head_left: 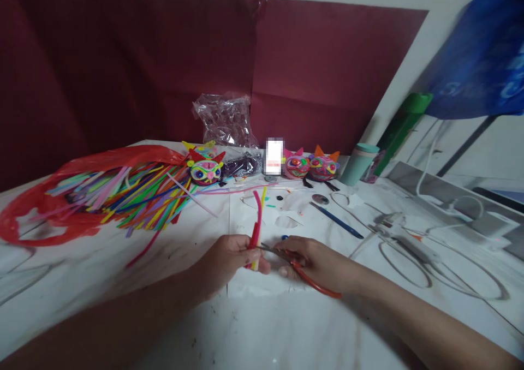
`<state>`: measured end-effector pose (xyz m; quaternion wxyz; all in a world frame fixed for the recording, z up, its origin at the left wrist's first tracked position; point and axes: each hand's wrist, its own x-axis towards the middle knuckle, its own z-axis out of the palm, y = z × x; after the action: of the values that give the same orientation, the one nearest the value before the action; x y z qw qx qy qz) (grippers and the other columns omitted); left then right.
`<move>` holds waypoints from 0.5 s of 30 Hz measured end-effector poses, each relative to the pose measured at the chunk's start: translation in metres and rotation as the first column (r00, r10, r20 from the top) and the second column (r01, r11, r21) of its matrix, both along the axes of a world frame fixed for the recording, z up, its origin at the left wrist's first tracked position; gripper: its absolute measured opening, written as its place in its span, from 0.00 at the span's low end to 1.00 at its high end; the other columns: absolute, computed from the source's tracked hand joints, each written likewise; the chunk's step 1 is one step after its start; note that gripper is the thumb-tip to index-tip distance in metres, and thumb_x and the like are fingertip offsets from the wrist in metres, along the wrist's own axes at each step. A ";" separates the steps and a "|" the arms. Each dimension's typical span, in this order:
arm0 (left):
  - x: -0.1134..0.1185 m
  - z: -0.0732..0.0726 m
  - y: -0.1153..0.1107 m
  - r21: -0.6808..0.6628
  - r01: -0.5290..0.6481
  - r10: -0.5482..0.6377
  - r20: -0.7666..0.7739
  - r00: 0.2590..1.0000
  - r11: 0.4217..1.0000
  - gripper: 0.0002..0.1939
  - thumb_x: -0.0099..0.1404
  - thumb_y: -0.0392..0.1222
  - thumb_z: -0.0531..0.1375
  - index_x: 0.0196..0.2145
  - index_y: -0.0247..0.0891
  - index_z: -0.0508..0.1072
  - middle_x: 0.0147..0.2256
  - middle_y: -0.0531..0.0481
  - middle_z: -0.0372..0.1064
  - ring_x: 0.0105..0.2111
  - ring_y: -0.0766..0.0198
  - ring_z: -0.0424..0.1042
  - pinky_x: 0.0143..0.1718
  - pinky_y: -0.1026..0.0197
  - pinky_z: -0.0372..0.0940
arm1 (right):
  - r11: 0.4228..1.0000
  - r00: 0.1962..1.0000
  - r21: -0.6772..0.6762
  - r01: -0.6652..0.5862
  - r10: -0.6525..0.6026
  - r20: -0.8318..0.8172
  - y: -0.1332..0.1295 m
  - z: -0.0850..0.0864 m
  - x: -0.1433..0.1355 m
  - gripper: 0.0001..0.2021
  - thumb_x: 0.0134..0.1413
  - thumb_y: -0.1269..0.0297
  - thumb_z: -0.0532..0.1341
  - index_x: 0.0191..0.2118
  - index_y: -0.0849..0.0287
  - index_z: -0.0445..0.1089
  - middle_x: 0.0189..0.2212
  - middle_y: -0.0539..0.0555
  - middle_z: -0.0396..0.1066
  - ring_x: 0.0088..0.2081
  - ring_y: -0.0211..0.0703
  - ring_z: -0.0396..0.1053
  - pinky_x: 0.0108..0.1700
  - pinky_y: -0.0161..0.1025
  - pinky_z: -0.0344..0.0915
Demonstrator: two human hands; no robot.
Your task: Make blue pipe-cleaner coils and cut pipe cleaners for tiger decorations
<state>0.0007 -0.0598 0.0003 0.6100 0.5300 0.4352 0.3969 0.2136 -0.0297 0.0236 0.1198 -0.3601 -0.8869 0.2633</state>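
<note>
Near the middle of the white table, my left hand [235, 254] pinches a few fuzzy pipe cleaners [259, 217], pink, red and yellow, which stand up from its fingers. My right hand [319, 254] is closed on a pair of scissors [313, 282] with orange-red handles. Their dark blades point left and reach the pipe cleaners at my left fingertips; whether they are cutting cannot be seen. Behind the hands lies a white sheet with small coloured scraps. To the left, a big bundle of coloured pipe cleaners [139, 195] spills from a red plastic bag [155, 154].
Colourful animal-head ornaments [206, 169] stand at the back, with more ornaments [324, 165] further right. A blue pen-like tool [338, 221] lies right of the sheet. A mint-green cup [359, 164], a power strip [413, 247] and loose cables are on the right.
</note>
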 end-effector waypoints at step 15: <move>-0.003 0.003 0.000 -0.027 0.077 -0.078 -0.066 0.995 0.997 0.08 0.56 0.41 0.59 0.28 0.33 0.73 0.23 0.46 0.76 0.26 0.62 0.72 0.32 0.60 0.58 | 0.965 0.992 -0.259 -0.031 -0.002 -0.127 -0.007 -0.006 -0.008 0.13 0.51 0.56 0.59 0.26 0.60 0.60 0.20 0.44 0.52 0.22 0.32 0.49 0.22 0.29 0.49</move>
<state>-0.0020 -0.0599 0.0032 0.6165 0.5520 0.4395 0.3495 0.2056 -0.0368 0.0175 0.1251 -0.3489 -0.8379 0.4007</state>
